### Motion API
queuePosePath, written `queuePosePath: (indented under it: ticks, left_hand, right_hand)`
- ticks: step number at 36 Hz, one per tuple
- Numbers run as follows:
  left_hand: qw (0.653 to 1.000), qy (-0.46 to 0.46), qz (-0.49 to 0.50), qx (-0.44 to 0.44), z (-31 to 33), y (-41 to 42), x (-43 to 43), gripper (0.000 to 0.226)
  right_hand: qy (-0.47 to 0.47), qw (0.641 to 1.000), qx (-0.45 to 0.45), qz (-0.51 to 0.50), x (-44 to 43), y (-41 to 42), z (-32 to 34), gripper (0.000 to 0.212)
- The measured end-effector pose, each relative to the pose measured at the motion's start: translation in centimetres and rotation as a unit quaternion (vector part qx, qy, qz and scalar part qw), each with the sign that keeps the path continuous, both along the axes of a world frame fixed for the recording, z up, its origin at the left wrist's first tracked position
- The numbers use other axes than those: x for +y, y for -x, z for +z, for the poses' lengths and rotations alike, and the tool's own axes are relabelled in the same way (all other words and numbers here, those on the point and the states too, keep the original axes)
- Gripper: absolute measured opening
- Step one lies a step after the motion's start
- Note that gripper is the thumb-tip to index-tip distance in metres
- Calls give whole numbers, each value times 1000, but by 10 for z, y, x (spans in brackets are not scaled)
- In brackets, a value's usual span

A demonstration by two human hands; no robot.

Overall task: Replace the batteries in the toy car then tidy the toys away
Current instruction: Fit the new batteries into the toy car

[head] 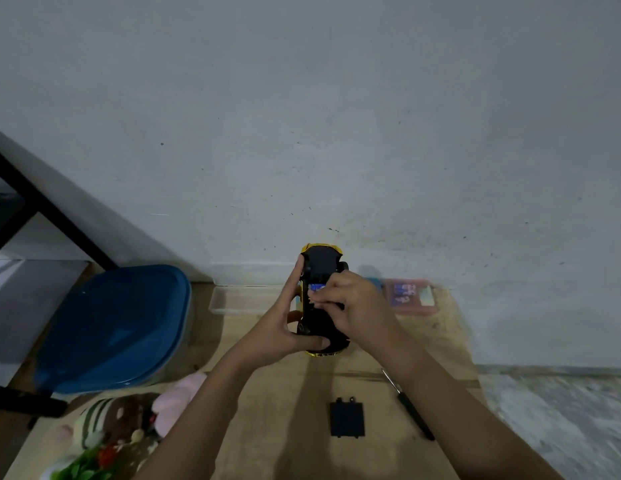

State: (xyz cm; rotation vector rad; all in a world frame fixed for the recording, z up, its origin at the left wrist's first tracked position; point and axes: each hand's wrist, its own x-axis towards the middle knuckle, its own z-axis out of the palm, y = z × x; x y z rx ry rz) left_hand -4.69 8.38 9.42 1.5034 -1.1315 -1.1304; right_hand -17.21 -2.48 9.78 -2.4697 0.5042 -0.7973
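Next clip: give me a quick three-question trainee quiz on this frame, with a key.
1. True or false: the car is held underside up.
2. Fill in: the ___ hand's fingers pinch at the blue battery.
3. What lies just right of the cover? A) spoon B) screwdriver C) scissors

Key: 1 true; 2 right hand; 3 B.

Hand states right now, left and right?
Left hand: holds the toy car, underside up.
Right hand: pinches a blue battery at the car's open compartment.
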Motion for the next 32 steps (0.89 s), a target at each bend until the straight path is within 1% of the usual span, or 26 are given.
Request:
queuePosePath:
  ticks: [2, 3, 5, 7, 12, 13, 14, 16, 18, 20, 21, 22, 24, 27, 29, 32]
  left_hand:
    - [1000, -5, 0, -1, -3, 1, 2, 122]
    - [1000, -6, 1, -2, -4, 1, 2, 122]
    - [1000, -7, 5, 1, -7, 0, 4, 122]
    - [1000, -6, 12, 5, -11, -2, 6, 122]
    - [1000, -10, 18, 7, -24, -15, 11, 122]
    - [1000, -14, 18, 4, -27, -18, 11, 123]
    - [1000, -20, 17, 3, -30, -22, 12, 123]
    - [999, -34, 17, 2, -37, -30, 14, 124]
    - [998, -48, 27, 0, -45, -39, 17, 125]
    - [997, -60, 43, -6, -53, -48, 22, 126]
    - [997, -63, 47, -9, -56, -52, 25, 127]
    - [996, -67, 50, -11, -58, -56, 27, 128]
    - [996, -72, 55, -4, -63, -61, 31, 128]
    - [995, -73, 66, 6, -70, -65, 33, 128]
    - [995, -73, 72, 11, -76, -66, 33, 128]
    - [995, -72, 75, 12, -83, -67, 31, 127]
  right_hand:
    - [-4, 1000, 1, -6, 2, -1, -6, 14]
    - [-5, 1000, -3, -9, 4, -1, -8, 17]
    - [-10, 1000, -13, -9, 9, -2, -9, 31]
    - [-7, 1000, -12, -4, 13, -4, -12, 37]
    - [2, 1000, 19, 18, 18, -10, -27, 35]
    - [-9, 999, 25, 27, 18, -11, -30, 35]
    - [-37, 998, 27, 32, 17, -12, -34, 34]
    - [-123, 992, 10, 24, 16, -14, -39, 25]
    - [-197, 979, -37, -24, 12, -13, -47, 19]
    - [-228, 967, -66, -94, 5, -8, -59, 17]
    - [-227, 964, -57, -125, 0, -4, -66, 17]
    - [-219, 964, -28, -150, -7, 1, -76, 17]
    - [-189, 963, 60, -181, -19, 10, -97, 19]
    - [-149, 954, 179, -187, -30, 19, -122, 25]
    - [-120, 950, 220, -185, -31, 18, -129, 29]
    - [-98, 944, 252, -191, -29, 11, -135, 37]
